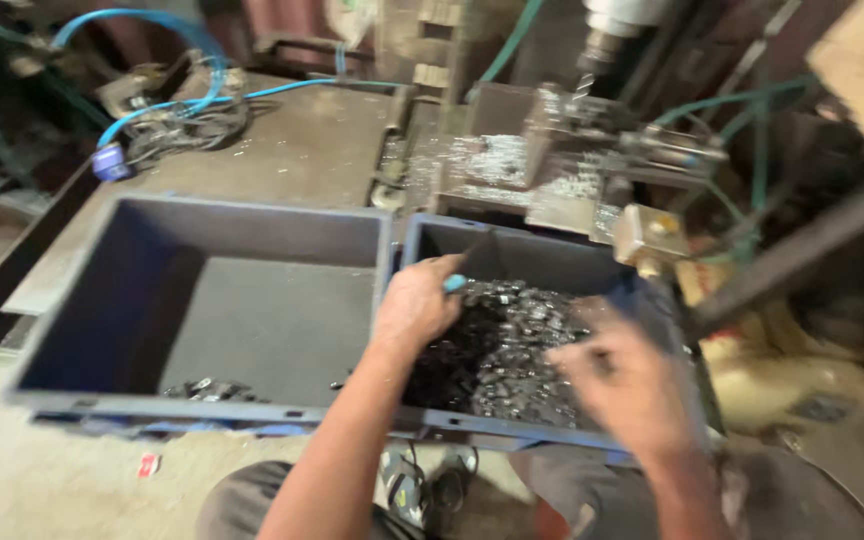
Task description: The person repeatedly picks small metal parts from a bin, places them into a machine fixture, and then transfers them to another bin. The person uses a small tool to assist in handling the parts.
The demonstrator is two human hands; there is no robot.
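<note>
My left hand (414,303) hovers over the right grey crate (512,255) and grips a thin tool with a light blue handle (455,283), its dark tip pointing up and right. My right hand (624,380) is blurred above the same crate, fingers curled; whether it holds anything I cannot tell. That crate is filled with several small shiny metal parts (512,350). The left grey crate (202,225) stands beside it and is nearly bare, with a few metal parts (207,390) at its near edge.
A drill press head (607,40) stands over a fixture covered in metal shavings (552,165) behind the right crate. Blue air hoses (182,85) and cables lie on the metal worktable (292,140) at the back left. Sacks sit at the right.
</note>
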